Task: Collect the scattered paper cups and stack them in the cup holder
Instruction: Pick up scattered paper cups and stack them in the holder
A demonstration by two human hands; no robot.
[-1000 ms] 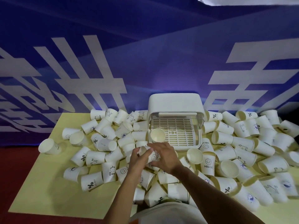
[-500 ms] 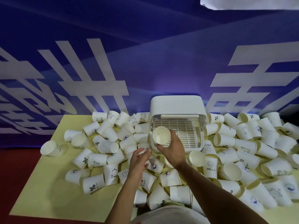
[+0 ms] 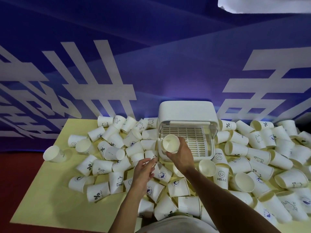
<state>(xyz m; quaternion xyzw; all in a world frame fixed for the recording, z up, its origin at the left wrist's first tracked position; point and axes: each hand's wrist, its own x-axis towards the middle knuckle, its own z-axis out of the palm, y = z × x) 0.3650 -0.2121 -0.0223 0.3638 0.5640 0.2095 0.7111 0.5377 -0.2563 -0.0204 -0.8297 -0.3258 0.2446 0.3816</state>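
A white cup holder (image 3: 186, 113) with a slatted tray and raised lid stands at the back middle of the yellow table (image 3: 50, 199). My right hand (image 3: 180, 155) grips a white paper cup (image 3: 170, 142), mouth toward me, at the holder's front left corner. My left hand (image 3: 143, 170) hovers with spread, relaxed fingers over the cups just left of the holder, fingertips close to a small printed cup (image 3: 154, 157). Several white printed paper cups (image 3: 101, 165) lie scattered on both sides of the holder.
A blue banner with large white characters (image 3: 94, 81) hangs behind the table. The heap of cups (image 3: 262, 157) on the right reaches the table's right edge. A lone cup (image 3: 53, 153) sits at the far left edge. Red floor (image 3: 15, 182) shows at the left.
My right hand lifted a cup from the pile in front of the holder and carried it up to the holder's front left. My left hand let go and opened over the pile.
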